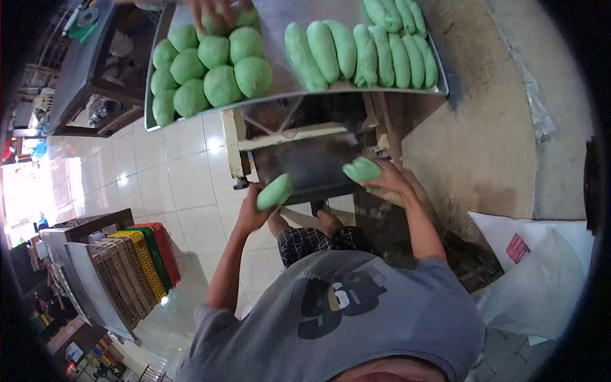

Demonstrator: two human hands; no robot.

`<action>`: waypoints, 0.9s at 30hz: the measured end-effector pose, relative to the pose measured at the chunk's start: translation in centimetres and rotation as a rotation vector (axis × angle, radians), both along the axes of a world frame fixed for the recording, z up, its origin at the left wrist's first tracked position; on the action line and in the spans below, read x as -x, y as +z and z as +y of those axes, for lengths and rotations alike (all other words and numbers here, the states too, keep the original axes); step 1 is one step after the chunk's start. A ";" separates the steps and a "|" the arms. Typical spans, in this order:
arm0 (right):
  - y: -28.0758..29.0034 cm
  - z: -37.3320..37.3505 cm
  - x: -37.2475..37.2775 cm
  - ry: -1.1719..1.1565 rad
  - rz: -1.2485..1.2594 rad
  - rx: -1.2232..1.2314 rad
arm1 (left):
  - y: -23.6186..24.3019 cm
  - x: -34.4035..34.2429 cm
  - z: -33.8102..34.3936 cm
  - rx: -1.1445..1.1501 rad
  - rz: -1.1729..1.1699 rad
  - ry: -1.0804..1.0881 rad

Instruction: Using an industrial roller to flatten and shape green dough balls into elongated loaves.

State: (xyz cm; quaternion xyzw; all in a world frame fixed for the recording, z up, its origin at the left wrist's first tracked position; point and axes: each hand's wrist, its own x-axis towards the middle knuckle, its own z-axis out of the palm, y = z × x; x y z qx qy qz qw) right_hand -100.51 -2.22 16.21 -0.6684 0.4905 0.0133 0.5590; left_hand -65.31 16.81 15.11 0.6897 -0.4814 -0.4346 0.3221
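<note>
My left hand [251, 213] is closed round a short green dough roll [275, 193], held upright and slightly tilted. In my right hand [389, 181] is another green dough piece [361, 170], folded or bunched, with its lower side hidden by my fingers. Both hands are apart, in front of a floured machine [305, 165] with a pale frame. Above it lies a metal tray [277, 38]. Round green dough balls [221, 86] fill its left side, and long green dough rolls [323, 51] lie in rows on its right.
Another person's hand [213, 11] touches the dough balls at the far edge. A dark table [79, 70] stands at far left. Stacked coloured crates [143, 254] are on the left floor. White sacks [541, 274] lie at right, near a stained wall [471, 146].
</note>
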 end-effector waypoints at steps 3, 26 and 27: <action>2.5 3.9 5.4 -0.312 -0.288 -0.195 | 7.4 0.4 2.7 -0.223 0.407 0.200; 22.4 -19.6 -7.6 -1.268 -0.869 0.719 | 28.3 1.9 -28.2 0.680 0.556 0.682; 20.8 -17.6 -7.1 -1.148 -0.845 0.760 | 26.3 1.4 -25.9 0.745 0.421 0.538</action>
